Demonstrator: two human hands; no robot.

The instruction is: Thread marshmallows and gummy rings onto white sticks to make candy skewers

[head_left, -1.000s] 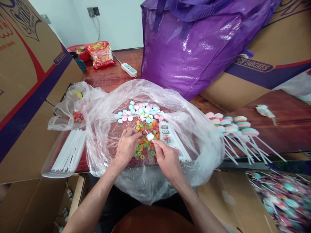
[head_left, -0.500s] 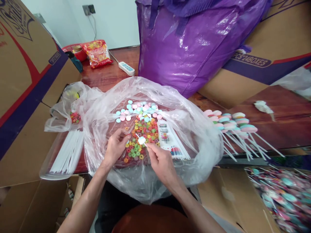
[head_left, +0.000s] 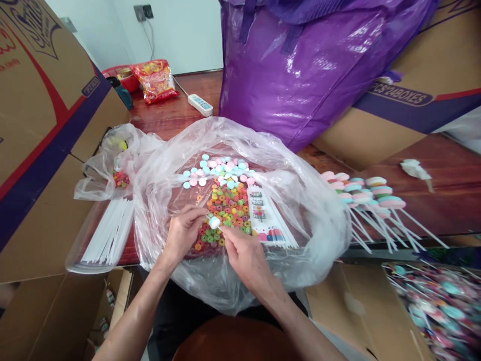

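Observation:
My right hand (head_left: 244,253) is closed in a pinch on a thin white lollipop stick, which carries a white and pale blue candy disc (head_left: 214,222). My left hand (head_left: 184,228) has thumb and forefinger pinched at the upper tip of that stick; whatever lies between them is too small to name. Below both hands spreads a pile of colourful ring candies (head_left: 229,205) inside an open clear plastic bag (head_left: 323,235). Behind the rings lie pink, blue and white candy discs (head_left: 193,175). Printed flat sleeves (head_left: 265,215) are stacked to the right of the rings.
White sticks (head_left: 108,230) lie in a clear pack at the left, near a small bag of ring candies (head_left: 121,178). Finished lollipops (head_left: 376,193) are piled at the right. A purple bag (head_left: 308,75) and cardboard boxes (head_left: 33,135) flank the table; a box of lollipops (head_left: 443,306) stands lower right.
My left hand has come in to the stick's tip, closing the gap to the candy disc. The disc on the stick has shifted slightly left and down. The whole view has shifted slightly.

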